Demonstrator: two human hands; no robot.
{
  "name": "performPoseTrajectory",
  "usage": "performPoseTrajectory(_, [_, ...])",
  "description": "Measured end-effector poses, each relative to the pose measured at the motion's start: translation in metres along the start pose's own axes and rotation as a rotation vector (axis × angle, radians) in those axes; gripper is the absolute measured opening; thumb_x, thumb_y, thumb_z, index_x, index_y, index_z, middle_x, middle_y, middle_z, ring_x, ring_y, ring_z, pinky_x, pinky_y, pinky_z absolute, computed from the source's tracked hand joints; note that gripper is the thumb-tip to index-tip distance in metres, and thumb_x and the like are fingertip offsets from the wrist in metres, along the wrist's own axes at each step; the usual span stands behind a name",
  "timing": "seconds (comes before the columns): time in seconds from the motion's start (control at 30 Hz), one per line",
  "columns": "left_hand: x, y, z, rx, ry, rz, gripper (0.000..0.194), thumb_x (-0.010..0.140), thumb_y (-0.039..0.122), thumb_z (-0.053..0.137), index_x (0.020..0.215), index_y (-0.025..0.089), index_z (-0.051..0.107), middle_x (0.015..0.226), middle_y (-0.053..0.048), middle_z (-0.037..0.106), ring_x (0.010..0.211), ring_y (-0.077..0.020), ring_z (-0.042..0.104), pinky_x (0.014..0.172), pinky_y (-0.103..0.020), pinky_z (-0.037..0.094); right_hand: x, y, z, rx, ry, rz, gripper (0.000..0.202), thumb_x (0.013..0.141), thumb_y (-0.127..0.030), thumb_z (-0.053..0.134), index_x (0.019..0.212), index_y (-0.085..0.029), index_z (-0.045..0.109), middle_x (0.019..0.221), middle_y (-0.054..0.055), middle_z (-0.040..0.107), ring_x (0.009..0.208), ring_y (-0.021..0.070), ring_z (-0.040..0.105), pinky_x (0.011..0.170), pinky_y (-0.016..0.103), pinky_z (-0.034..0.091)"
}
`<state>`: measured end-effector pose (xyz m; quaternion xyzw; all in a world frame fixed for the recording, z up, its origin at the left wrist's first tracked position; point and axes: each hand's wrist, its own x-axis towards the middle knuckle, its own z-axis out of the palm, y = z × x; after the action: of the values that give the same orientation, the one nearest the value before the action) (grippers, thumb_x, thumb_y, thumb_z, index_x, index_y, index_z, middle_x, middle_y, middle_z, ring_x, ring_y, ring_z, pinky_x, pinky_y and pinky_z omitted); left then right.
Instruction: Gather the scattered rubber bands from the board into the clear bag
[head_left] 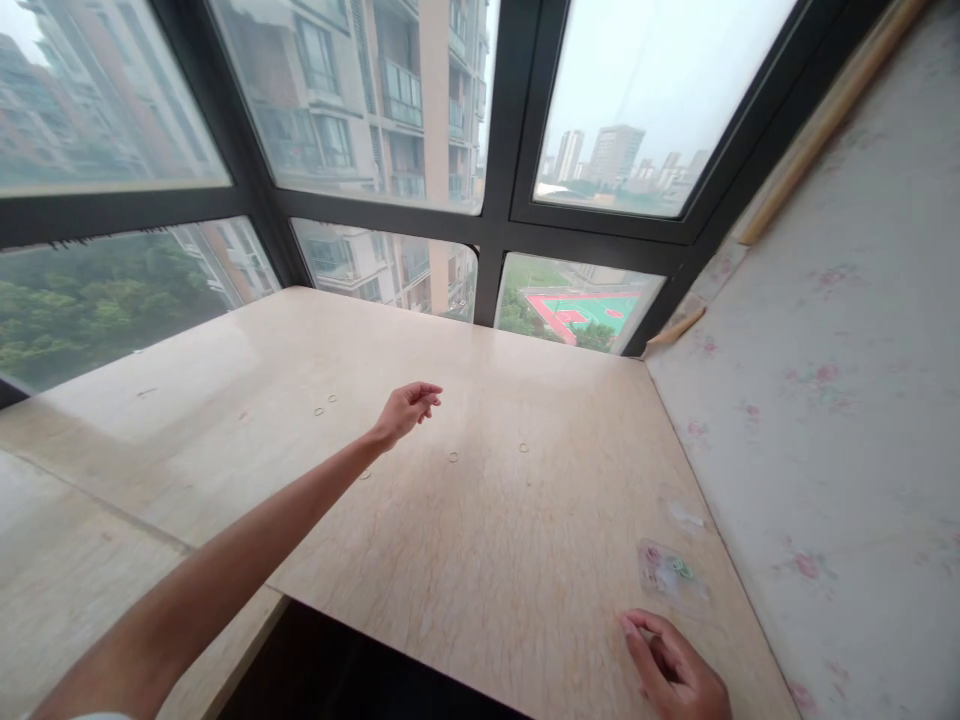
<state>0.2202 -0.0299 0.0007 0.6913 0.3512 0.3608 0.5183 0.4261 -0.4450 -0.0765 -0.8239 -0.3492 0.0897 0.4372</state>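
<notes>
My left hand (409,410) is held out over the middle of the pale surface, its fingers drawn together; whatever they may hold is too small to make out. Thin rings lie on the surface: one (453,457) below and right of that hand, another (523,448) farther right, two (319,411) to its left and one (365,475) beside the forearm. My right hand (671,665) rests near the lower right with fingers curled, thumb and index close together, contents unclear. Just above it is a clear plastic box (673,575) with pink and green items inside.
A small clear piece (686,515) lies behind the box. The floral wall (847,400) bounds the right side, and dark-framed windows (495,230) stand along the back. A dark opening (337,660) is below the surface's front edge.
</notes>
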Motion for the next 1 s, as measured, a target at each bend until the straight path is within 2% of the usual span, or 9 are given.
performPoseTrajectory(0.07, [-0.013,0.012,0.033,-0.058,-0.092,0.021,0.031,0.074,0.035,0.062,0.095,0.013,0.065,0.082,-0.008,0.068,0.059,-0.0116,0.057,0.047,-0.022,0.043,0.001,-0.002,-0.002,0.002,-0.023,-0.025,0.037,0.076,-0.053,0.061,0.079,-0.018,0.070,0.051,-0.002,0.054,0.044,0.0122,0.051,0.045,0.020,0.049])
performPoseTrajectory(0.17, [-0.033,0.022,0.085,-0.182,-0.167,0.012,0.034,0.073,0.036,0.065,0.096,0.012,0.064,0.086,-0.011,0.070,0.065,-0.0141,0.062,0.050,-0.023,0.046,0.001,-0.009,-0.003,0.012,-0.031,-0.055,0.034,0.081,-0.050,0.058,0.081,-0.018,0.069,0.051,-0.002,0.052,0.044,0.0120,0.049,0.045,0.021,0.049])
performPoseTrajectory(0.37, [-0.082,0.034,0.194,-0.323,-0.313,-0.097,0.029,0.072,0.037,0.069,0.088,0.013,0.063,0.080,-0.010,0.071,0.059,-0.0135,0.063,0.047,-0.021,0.044,0.002,-0.020,-0.006,0.037,-0.041,-0.081,0.030,0.086,-0.044,0.053,0.081,-0.018,0.068,0.055,-0.001,0.056,0.046,0.0117,0.051,0.046,0.020,0.047])
performPoseTrajectory(0.5, [-0.113,0.042,0.244,-0.270,-0.419,-0.080,0.022,0.073,0.036,0.069,0.083,0.016,0.066,0.076,-0.007,0.071,0.057,-0.0136,0.063,0.050,-0.023,0.046,0.002,-0.021,-0.007,0.073,-0.051,-0.070,0.027,0.087,-0.040,0.052,0.081,-0.018,0.066,0.057,-0.001,0.057,0.046,0.0110,0.050,0.046,0.020,0.045])
performPoseTrajectory(0.63, [-0.132,0.040,0.269,-0.064,-0.438,0.134,0.015,0.079,0.035,0.064,0.080,0.021,0.070,0.074,-0.004,0.070,0.058,-0.0139,0.062,0.059,-0.027,0.049,0.003,-0.024,-0.008,0.096,-0.062,-0.057,0.025,0.087,-0.037,0.051,0.081,-0.018,0.066,0.055,-0.002,0.056,0.045,0.0107,0.049,0.046,0.020,0.042])
performPoseTrajectory(0.77, [-0.140,0.030,0.277,0.098,-0.467,0.366,0.012,0.084,0.029,0.061,0.084,0.024,0.072,0.084,-0.006,0.069,0.074,-0.0157,0.063,0.068,-0.028,0.048,0.004,-0.027,-0.011,0.104,-0.051,-0.079,0.021,0.086,-0.032,0.052,0.079,-0.018,0.065,0.058,-0.001,0.058,0.048,0.0105,0.049,0.048,0.020,0.040])
performPoseTrajectory(0.87, [-0.143,0.024,0.280,0.131,-0.480,0.426,0.014,0.085,0.024,0.059,0.083,0.023,0.072,0.085,-0.006,0.067,0.077,-0.0151,0.062,0.070,-0.027,0.047,0.005,-0.028,-0.012,0.112,-0.059,-0.081,0.019,0.086,-0.030,0.052,0.078,-0.018,0.065,0.060,-0.002,0.058,0.048,0.0098,0.047,0.049,0.020,0.038])
performPoseTrajectory(1.0, [-0.148,0.023,0.285,0.176,-0.488,0.424,0.014,0.085,0.022,0.059,0.086,0.022,0.072,0.086,-0.005,0.064,0.076,-0.0141,0.060,0.069,-0.026,0.047,0.006,-0.028,-0.012,0.129,-0.071,-0.083,0.018,0.085,-0.028,0.051,0.077,-0.018,0.064,0.061,-0.002,0.058,0.049,0.0097,0.047,0.049,0.020,0.037])
